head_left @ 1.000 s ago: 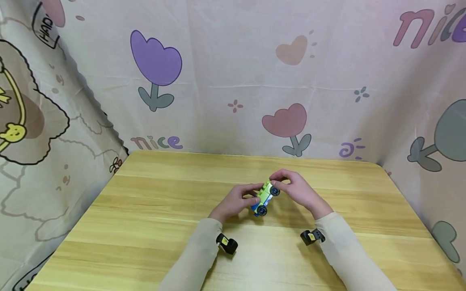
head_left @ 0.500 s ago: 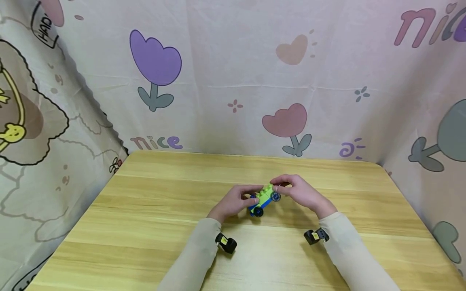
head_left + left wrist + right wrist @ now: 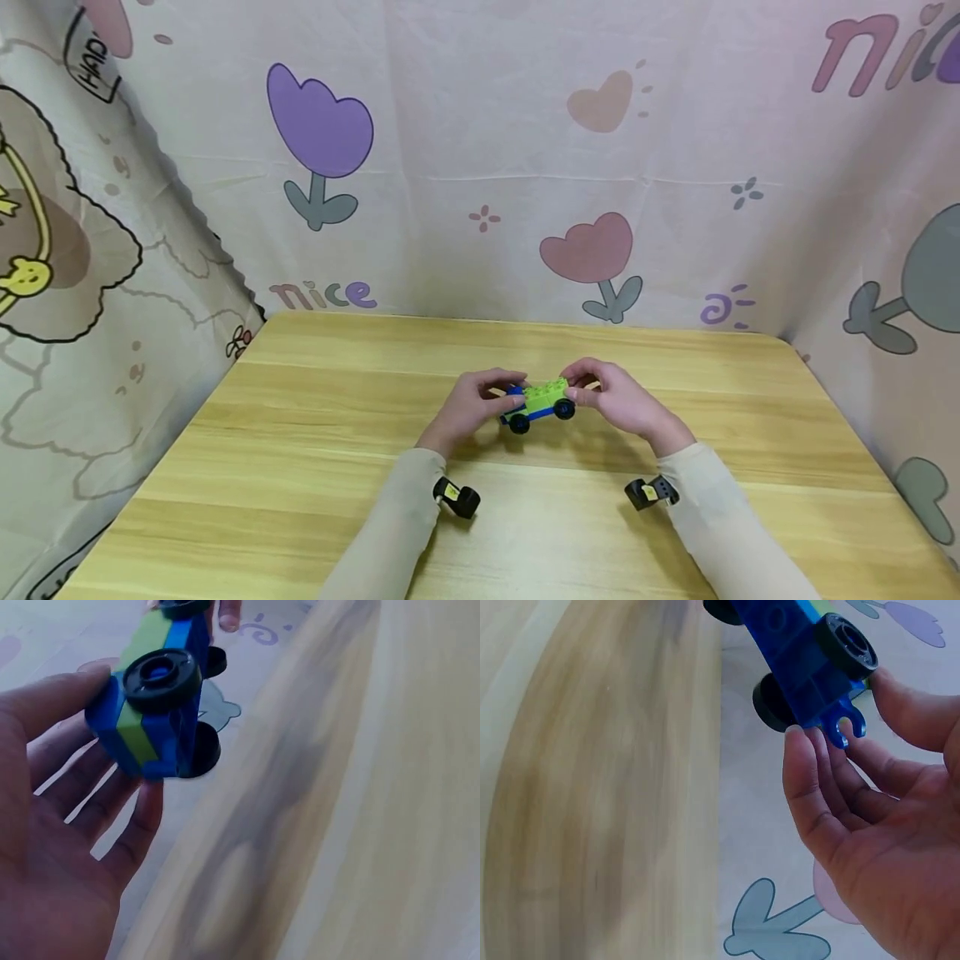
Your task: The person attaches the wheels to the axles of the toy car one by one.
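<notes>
A toy car (image 3: 546, 398) of lime green and blue bricks with black wheels is held above the table between both hands. My left hand (image 3: 468, 407) grips its left end, thumb on the near side and fingers behind. In the left wrist view the thumb presses the blue part of the car (image 3: 139, 724). My right hand (image 3: 626, 404) pinches the other end between thumb and fingers. The right wrist view shows the blue underside of the car (image 3: 795, 664), with a small blue hook (image 3: 845, 724) at its end near the fingers.
A wooden table (image 3: 315, 500) lies beneath the hands. Behind it hangs a pale cloth (image 3: 465, 100) printed with flowers and hearts. Each sleeve carries a black wrist camera, one left (image 3: 457, 498) and one right (image 3: 651, 492).
The toy car has turned from steeply tilted to nearly level, its green studded top now facing up. My left hand has risen slightly and shifted left; both hands keep hold of the car.
</notes>
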The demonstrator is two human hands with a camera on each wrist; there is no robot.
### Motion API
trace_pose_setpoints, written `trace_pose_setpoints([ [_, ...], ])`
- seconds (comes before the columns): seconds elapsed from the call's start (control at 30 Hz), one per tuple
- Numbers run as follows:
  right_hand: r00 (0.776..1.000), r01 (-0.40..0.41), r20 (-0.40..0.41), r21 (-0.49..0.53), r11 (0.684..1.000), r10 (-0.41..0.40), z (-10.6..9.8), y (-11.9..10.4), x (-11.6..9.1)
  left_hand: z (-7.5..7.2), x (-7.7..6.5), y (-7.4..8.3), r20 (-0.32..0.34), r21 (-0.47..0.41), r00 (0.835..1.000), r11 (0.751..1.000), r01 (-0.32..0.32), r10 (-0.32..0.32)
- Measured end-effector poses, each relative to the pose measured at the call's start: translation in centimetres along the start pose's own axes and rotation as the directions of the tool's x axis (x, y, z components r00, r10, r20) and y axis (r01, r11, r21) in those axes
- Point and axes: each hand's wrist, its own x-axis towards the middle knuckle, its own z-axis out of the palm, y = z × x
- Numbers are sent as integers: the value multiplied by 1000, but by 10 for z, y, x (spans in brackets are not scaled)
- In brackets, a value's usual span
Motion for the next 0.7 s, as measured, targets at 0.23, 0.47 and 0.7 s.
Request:
trace_pose_setpoints([
  [0.23, 995, 6, -98, 13, 1000, -5, 2, 1, -4, -12, -1, -6, -67, 4, 997, 1000, -24, 24],
  [0.47, 988, 6, -152, 59, 998, 3, 8, 0, -5, -16, -2, -9, -109, -23, 994, 1000, 6, -8],
  [0.7, 980, -28, -194, 61, 998, 39, 13, 3, -2, -12, -1, -4, -160, -55, 987, 998, -23, 14],
])
